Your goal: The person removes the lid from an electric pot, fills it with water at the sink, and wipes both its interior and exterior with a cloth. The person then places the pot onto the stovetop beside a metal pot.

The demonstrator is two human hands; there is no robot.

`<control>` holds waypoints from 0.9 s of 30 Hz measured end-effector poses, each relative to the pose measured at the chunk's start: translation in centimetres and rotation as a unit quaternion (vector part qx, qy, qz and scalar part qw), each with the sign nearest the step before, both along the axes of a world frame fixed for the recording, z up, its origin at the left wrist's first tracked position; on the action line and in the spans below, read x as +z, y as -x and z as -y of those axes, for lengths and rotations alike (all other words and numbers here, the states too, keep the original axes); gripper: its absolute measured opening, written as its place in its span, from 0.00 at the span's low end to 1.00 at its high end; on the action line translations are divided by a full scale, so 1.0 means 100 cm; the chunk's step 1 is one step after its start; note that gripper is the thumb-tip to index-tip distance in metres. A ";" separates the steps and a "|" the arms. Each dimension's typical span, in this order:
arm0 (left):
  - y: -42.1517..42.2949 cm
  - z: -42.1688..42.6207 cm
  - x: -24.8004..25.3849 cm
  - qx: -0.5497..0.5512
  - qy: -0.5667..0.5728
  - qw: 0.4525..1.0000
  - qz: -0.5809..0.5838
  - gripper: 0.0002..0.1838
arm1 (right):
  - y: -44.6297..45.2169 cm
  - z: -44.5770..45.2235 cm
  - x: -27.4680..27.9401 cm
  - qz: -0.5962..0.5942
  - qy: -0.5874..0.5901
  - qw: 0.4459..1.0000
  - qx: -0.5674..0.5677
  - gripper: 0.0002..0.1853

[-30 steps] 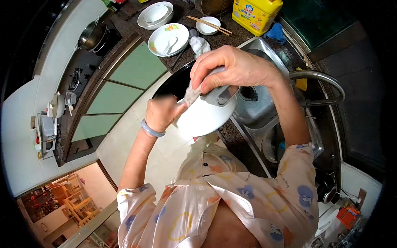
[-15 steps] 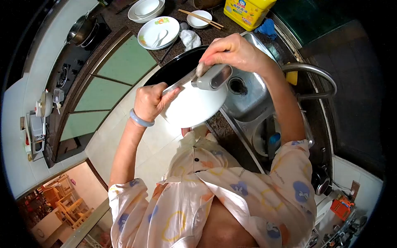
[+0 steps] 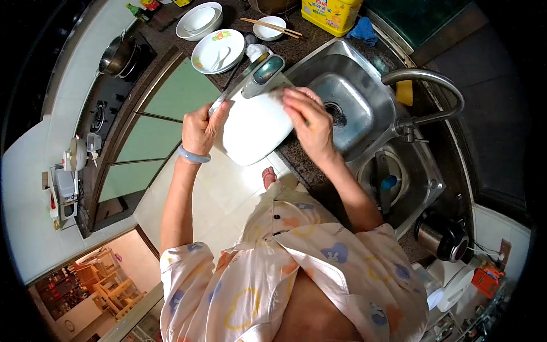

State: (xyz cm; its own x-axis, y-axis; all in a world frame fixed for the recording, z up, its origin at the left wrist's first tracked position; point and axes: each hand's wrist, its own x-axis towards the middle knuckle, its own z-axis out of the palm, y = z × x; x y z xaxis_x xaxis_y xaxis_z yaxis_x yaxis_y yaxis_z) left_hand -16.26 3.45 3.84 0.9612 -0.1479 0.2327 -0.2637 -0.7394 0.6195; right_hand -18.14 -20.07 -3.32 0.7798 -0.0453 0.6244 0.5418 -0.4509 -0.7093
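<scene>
My left hand (image 3: 200, 128), with a bracelet (image 3: 194, 155) at its wrist, is closed on the rim of a white pan (image 3: 256, 125). The pan is tilted so that its smooth white outside faces me, and its inside is hidden. Its stubby grey handle (image 3: 265, 74) points up toward the camera. At the pan's right side is my right hand (image 3: 310, 122), fingers bent together and slightly blurred against the white surface. Whatever those fingers hold, I cannot make out. The pan is in the air beside the steel sink (image 3: 364, 108), partly over the counter edge.
On the counter stand a plate with a spoon (image 3: 219, 52), stacked bowls (image 3: 199, 21), a small bowl with chopsticks (image 3: 269, 28), a white cloth (image 3: 259, 52) and a yellow jug (image 3: 330, 16). A curved faucet (image 3: 433, 80) arches beside the sink. An electric kettle (image 3: 441, 236) stands at right.
The pan has turned and moved left, and its black inside no longer shows. My right hand has gone from beside the handle down to the pan's right side. My left hand keeps hold of the rim.
</scene>
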 end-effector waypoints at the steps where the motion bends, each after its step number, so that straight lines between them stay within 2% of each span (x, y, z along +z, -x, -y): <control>1: 0.000 0.001 0.000 0.002 0.021 1.000 0.009 0.25 | 0.009 -0.009 0.005 0.020 0.017 1.000 0.005 0.08; 3: -0.002 0.000 -0.002 0.008 0.007 1.000 0.010 0.25 | 0.023 -0.025 0.030 0.055 0.058 0.995 0.061 0.10; 5: 0.000 -0.001 -0.003 0.018 -0.006 1.000 0.011 0.25 | 0.025 -0.034 0.042 0.084 0.086 0.991 0.057 0.11; 7: 0.000 -0.004 0.001 0.033 0.025 0.999 -0.013 0.24 | 0.028 -0.029 0.029 0.097 0.099 0.989 0.052 0.11; 11: 0.003 -0.009 -0.003 0.053 0.017 0.998 -0.041 0.24 | 0.041 -0.012 0.020 0.098 0.114 0.987 0.061 0.12; 13: 0.005 -0.003 0.003 0.018 0.025 1.000 0.005 0.23 | 0.034 -0.016 0.024 0.103 0.098 0.988 0.063 0.11; 16: 0.000 -0.002 0.001 0.012 -0.016 1.000 -0.005 0.23 | 0.017 -0.029 0.042 0.108 0.129 0.982 0.082 0.10; 19: 0.001 -0.003 -0.002 0.012 0.008 1.000 0.027 0.23 | 0.025 -0.025 0.033 0.101 0.137 0.981 0.096 0.10; 23: 0.003 0.004 0.004 0.021 0.013 1.000 -0.012 0.23 | 0.043 -0.007 0.025 0.101 0.123 0.984 0.084 0.10; 27: -0.002 0.003 0.004 0.021 -0.028 0.999 0.003 0.25 | 0.023 -0.019 0.034 0.112 0.142 0.982 0.061 0.10</control>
State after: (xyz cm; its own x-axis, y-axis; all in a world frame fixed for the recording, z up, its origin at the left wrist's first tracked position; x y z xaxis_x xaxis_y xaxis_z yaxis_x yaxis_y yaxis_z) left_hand -16.09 3.15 4.25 0.9655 -0.1204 0.2309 -0.2352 -0.7834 0.5752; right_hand -20.48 -18.16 0.12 0.6108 0.2405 0.7544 0.7313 -0.5365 -0.4211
